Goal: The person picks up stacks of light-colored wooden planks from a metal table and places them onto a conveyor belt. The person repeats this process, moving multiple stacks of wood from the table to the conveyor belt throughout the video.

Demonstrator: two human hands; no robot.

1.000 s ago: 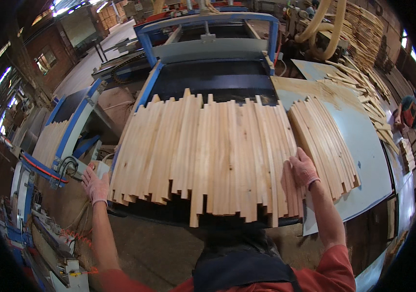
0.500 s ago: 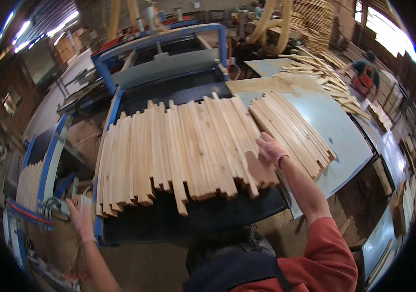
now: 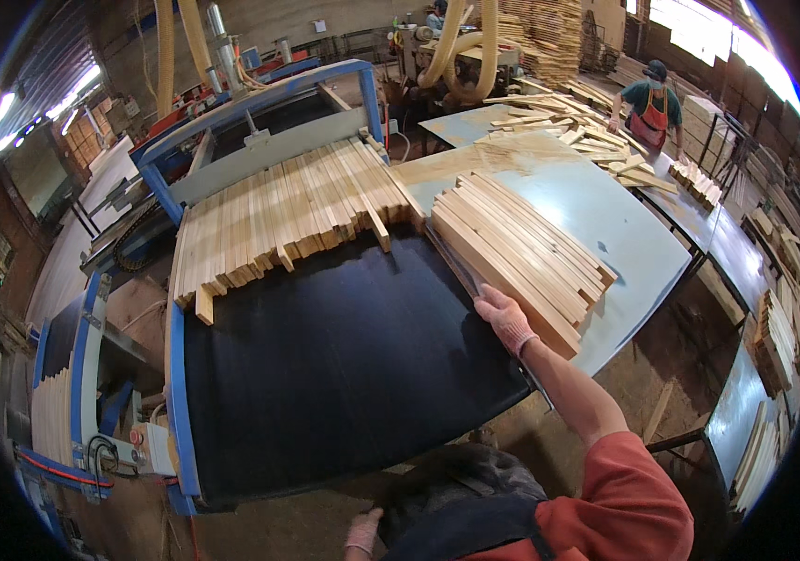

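At the far left a blue machine frame (image 3: 175, 374) is edging a wide black conveyor belt (image 3: 344, 355), whose near half is lying bare. Low at the picture's bottom, the left hand (image 3: 362, 535) is hanging near the person's waist, well apart from any wood; it is partly hidden, so whether its fingers are apart or together cannot be told. Across the belt's far end a row of pale wooden slats (image 3: 278, 215) is lying side by side, their long axes running away from the person toward the machine's blue gantry (image 3: 259, 103). To the right, the right hand (image 3: 504, 316), gloved, is resting with fingers together, flat against the near end of a stack of slats (image 3: 521, 254). That stack is sitting on the light blue tabletop (image 3: 624, 234), its long axis pointing away and leftward, its near end close to the tabletop's edge. Farther right, a worker in a red apron (image 3: 648, 103) is standing among scattered wood in a dim workshop.
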